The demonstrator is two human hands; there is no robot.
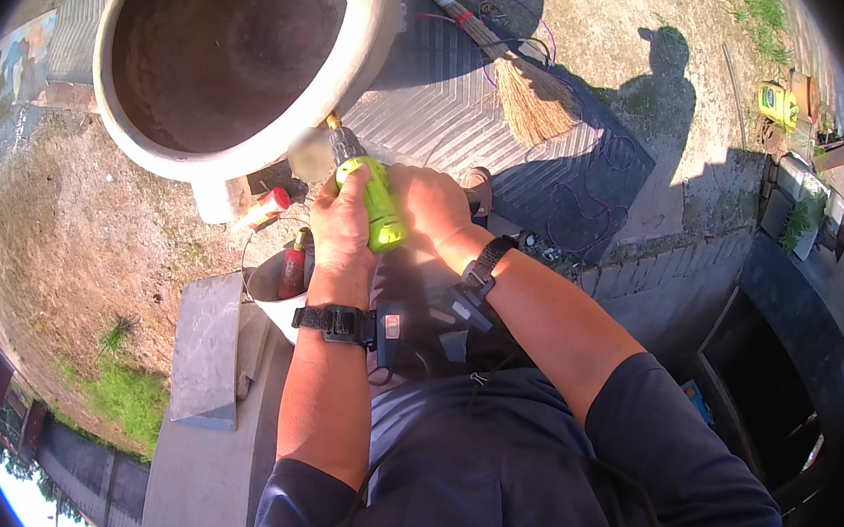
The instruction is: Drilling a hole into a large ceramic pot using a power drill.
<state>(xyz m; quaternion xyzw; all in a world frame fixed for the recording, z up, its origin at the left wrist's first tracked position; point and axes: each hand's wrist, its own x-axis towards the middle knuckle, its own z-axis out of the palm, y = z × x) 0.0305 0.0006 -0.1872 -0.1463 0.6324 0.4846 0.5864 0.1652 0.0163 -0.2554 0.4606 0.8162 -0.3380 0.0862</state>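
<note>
Both my hands grip a lime-green and dark power drill [374, 199] held out in front of me. My left hand [341, 225] wraps its body from the left, and my right hand [429, 203] clasps it from the right. The drill's brass-coloured tip [334, 123] points up at the outer rim of a large pale round basin [363, 43], right against its wall. Each wrist carries a black strap with a small device.
A white bucket [265, 282] holding red-handled tools stands below my left hand, beside a grey slab [204, 348]. A straw broom [516, 80] and thin cords lie on a ribbed grey mat [449, 111]. A yellow canister [777, 104] sits at the far right.
</note>
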